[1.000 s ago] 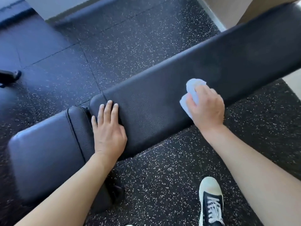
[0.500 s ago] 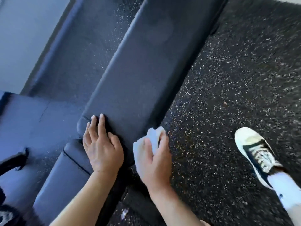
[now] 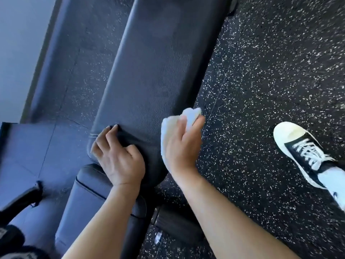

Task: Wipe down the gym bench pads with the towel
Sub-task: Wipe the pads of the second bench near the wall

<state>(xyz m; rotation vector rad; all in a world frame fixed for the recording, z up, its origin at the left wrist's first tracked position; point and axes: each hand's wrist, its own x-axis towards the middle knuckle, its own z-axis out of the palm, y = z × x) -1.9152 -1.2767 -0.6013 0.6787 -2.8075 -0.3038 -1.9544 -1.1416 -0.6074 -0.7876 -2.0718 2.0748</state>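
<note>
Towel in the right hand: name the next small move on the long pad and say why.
Probably slide the towel forward along the long pad. The right hand holds it against the pad's near right edge, the left hand braces the near end, and the stretch ahead lies bare.

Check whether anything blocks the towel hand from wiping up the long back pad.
Nothing visible does. The right hand holds the towel at the long pad's near right edge; the pad ahead is bare. The left hand rests on its near end, beside the path.
</note>
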